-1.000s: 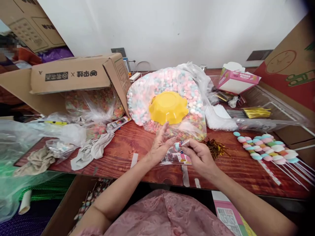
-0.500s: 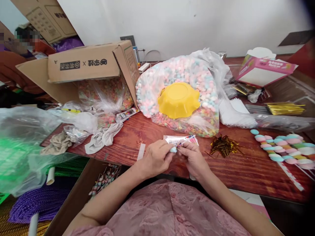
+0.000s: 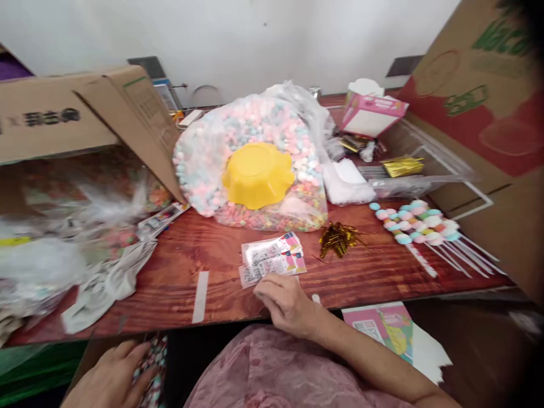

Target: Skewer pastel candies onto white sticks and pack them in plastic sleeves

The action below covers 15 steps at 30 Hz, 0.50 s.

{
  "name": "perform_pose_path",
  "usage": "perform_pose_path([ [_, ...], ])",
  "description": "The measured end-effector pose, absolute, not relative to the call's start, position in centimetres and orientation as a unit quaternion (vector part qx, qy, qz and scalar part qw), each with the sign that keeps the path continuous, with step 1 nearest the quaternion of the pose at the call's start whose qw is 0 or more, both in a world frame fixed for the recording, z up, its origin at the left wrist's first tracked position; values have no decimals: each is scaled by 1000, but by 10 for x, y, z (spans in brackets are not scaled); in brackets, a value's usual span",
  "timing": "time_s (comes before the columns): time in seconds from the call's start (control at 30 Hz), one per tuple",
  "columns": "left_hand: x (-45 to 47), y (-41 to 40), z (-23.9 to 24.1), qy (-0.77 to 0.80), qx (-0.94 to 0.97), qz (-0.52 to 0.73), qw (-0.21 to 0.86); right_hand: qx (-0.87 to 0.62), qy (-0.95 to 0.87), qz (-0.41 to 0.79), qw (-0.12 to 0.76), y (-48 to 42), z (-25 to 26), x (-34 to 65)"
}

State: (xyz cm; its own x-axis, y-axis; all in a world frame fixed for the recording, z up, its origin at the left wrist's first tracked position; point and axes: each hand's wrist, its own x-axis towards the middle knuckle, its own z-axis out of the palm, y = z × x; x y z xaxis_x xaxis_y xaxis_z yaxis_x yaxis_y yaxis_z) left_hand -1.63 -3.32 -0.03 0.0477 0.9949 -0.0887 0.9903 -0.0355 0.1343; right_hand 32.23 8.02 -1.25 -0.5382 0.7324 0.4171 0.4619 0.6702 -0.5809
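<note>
My left hand (image 3: 111,373) is low at the left, over a box beside the table edge. Its fingers are stretched out and apart, touching or just above a pile of small colourful wrapped pieces (image 3: 153,368). At the table's front edge, my right hand (image 3: 288,303) has its fingers curled closed; whether anything is inside them is hidden. Just beyond its fingertips lie overlapping printed clear packets (image 3: 272,258). To the right of these, a heap of gold twist ties (image 3: 340,239) rests on the wooden table (image 3: 178,289).
An upturned yellow bowl (image 3: 258,174) sits on a large bag of pastel candies (image 3: 250,122). Marshmallow sticks (image 3: 419,222) lie at the right, near a clear bin (image 3: 442,153). Cardboard boxes stand at the left (image 3: 161,136) and right (image 3: 463,113). A pale cloth (image 3: 113,280) lies at left.
My hands have parted. The left moved down and left to the box, and the small pale-blue piece is out of sight. The right stayed near the table edge; the view turned right.
</note>
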Motion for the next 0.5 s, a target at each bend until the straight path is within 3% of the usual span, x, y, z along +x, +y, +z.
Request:
perform_pose_path([
  [0.1,72,34,1,566,821,59,51,-449,-812,111,355,103,-21,378],
  [0.2,171,89,7,462,886,-5,32,-606,-701,-63,371,120,-28,452],
  [0.33,229,115,-1,429,901,-57,-27,-766,-588,-159,203,128,-26,548],
  [0.4,231,115,-10,429,900,-60,-51,-804,-563,-149,118,128,-25,575],
  [0.5,223,115,-20,442,894,-34,-59,-823,-552,-110,73,127,-26,587],
])
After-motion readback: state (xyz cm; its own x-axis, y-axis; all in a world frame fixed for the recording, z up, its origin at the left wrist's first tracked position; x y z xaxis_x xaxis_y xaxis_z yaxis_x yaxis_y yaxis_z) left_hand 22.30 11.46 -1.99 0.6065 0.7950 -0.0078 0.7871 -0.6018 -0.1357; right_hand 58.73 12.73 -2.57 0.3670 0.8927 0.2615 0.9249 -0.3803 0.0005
